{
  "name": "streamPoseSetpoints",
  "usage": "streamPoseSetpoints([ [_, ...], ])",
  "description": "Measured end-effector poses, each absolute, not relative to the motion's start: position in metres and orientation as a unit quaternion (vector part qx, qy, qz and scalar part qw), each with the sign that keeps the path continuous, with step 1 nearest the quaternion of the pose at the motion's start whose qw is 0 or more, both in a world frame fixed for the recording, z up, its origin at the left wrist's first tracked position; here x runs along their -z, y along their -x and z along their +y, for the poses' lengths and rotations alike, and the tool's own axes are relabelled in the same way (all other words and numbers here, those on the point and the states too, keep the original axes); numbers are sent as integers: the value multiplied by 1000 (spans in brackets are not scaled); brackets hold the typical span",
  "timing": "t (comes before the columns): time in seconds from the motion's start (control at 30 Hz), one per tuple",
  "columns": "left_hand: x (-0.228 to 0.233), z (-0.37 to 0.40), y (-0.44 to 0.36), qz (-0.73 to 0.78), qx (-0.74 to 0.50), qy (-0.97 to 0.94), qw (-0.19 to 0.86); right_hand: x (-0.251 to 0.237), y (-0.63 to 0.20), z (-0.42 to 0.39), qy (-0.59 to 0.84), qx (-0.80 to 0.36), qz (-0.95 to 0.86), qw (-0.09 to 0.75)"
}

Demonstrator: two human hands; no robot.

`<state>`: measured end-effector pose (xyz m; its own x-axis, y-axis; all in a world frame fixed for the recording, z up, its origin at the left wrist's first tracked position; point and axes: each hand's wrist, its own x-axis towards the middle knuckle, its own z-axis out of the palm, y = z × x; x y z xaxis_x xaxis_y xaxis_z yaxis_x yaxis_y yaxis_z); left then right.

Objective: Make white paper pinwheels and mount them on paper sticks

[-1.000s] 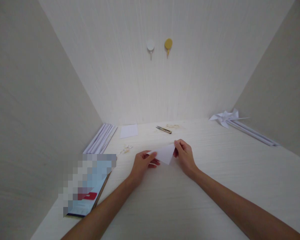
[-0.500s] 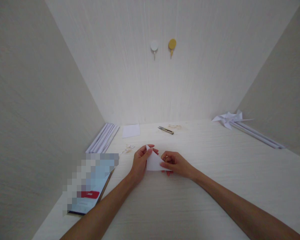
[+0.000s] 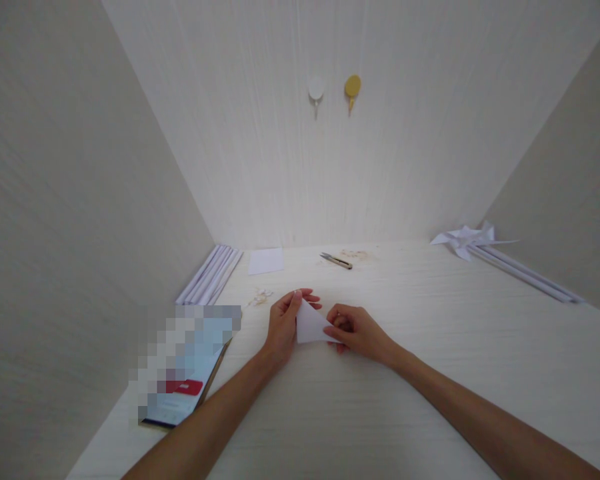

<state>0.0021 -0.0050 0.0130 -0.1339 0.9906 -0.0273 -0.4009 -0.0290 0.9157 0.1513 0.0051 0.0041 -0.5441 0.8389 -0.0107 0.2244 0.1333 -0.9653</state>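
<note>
A piece of white paper (image 3: 311,325), folded into a triangle, is held between my two hands over the table. My left hand (image 3: 283,325) pinches its upper corner, thumb on top and fingers behind. At the lower right corner, my right hand (image 3: 354,330) grips the paper between thumb and curled fingers. Beyond the hands lie thread snips (image 3: 337,261) and a flat white paper square (image 3: 265,261).
Rolled paper sticks (image 3: 209,275) lie at the left wall, with a partly blurred phone (image 3: 200,360) nearer me. Paper pinwheels (image 3: 464,239) on paper sticks rest at the right. Small scraps (image 3: 261,297) dot the table. A white hook (image 3: 316,89) and yellow hook (image 3: 353,87) are on the back wall.
My left thumb has moved up to the paper's top corner, covering the tip. The right hand keeps its hold at the other corner. The whole view has shifted slightly.
</note>
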Motion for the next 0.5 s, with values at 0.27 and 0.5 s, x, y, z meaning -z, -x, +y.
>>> streamPoseSetpoints([
  [0.27, -13, -5, -1, 410, -627, -355, 559, -3, -152, 7, 376, -542, -700, 275],
  [0.5, -14, -5, 0, 419, -627, -361, 548, -4, -152, 6, 381, -544, -698, 268],
])
